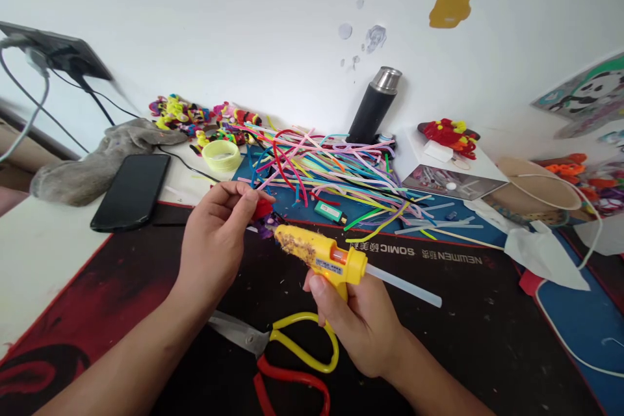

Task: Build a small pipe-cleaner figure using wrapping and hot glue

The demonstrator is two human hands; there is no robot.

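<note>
Molten glue could be burning the left hand if either wrist is slipping, as a yellow plastic glue gun is pointing its nozzle end close to those fingertips. That hand is pinching a small bright-red piece, thumb against fingers, its material hard to tell, while the right hand is wrapping around the gun's handle over a black-and-red mat. Nearer, steel scissors with yellow and red handles are lying where a lowering forearm could be bumping them.

The glue gun is yellow, smeared brown; half-hidden piece seemingly red.
</note>
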